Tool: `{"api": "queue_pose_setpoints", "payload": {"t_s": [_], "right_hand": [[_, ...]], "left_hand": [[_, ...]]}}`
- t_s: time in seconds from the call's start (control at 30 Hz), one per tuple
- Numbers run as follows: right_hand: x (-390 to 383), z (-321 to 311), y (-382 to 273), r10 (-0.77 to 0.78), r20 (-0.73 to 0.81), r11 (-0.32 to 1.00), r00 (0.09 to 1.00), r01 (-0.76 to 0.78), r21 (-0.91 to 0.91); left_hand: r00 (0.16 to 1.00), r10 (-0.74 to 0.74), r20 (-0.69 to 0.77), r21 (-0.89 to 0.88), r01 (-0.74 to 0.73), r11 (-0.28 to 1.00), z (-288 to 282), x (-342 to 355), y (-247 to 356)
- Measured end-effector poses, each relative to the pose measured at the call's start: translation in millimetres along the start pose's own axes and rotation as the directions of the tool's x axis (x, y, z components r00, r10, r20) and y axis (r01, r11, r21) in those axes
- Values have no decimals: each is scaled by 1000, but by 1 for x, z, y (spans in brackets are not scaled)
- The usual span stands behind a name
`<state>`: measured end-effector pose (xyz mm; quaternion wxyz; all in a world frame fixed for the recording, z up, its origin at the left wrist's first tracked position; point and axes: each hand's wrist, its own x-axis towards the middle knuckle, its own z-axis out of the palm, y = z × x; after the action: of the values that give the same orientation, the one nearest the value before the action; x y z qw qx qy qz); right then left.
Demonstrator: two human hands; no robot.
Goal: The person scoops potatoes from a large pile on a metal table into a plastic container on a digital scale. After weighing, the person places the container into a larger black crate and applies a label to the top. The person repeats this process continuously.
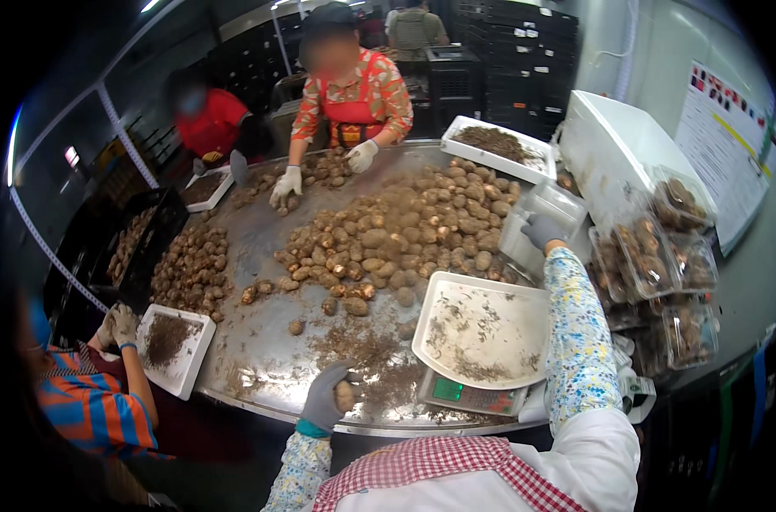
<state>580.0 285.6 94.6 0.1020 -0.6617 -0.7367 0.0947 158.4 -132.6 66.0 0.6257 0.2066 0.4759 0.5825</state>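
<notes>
At the table's left edge a black crate point(145, 243) held brown tubers, and a white foam tray point(176, 348) dusted with dark soil overhung the rim, beside a neighbouring worker's gloved hands point(116, 328). The round metal table point(260, 256) was dull grey steel, smeared with dirt. Near its front edge the person's left hand point(326, 396), in a grey knit glove, was curled shut around one knobbly brown tuber point(346, 395), forearm in a floral sleeve rising from below. A loose heap of tubers point(396, 235), rough and rounded, covered the table's middle. Toward the front right a shallow white tray point(482, 328), streaked with soil, sat on a small scale point(469, 394). The right arm stretched forward past it; the right hand point(543, 230), gloved grey, rested on a stack of clear plastic boxes point(537, 224) at the right edge, fingers bent over them, though I could not tell whether it gripped. Filled clear packs point(656, 273) stood beyond the right edge.
</notes>
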Motion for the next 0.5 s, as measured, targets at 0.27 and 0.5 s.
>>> {"api": "queue_pose_setpoints", "payload": {"t_s": [0.27, 0.5], "right_hand": [[21, -38, 29, -11, 403, 944, 915, -123, 306], [37, -41, 31, -15, 472, 955, 881, -128, 269]], "left_hand": [[934, 335, 122, 702, -320, 637, -47, 16, -8], [987, -156, 44, 235, 141, 962, -35, 103, 18]]}}
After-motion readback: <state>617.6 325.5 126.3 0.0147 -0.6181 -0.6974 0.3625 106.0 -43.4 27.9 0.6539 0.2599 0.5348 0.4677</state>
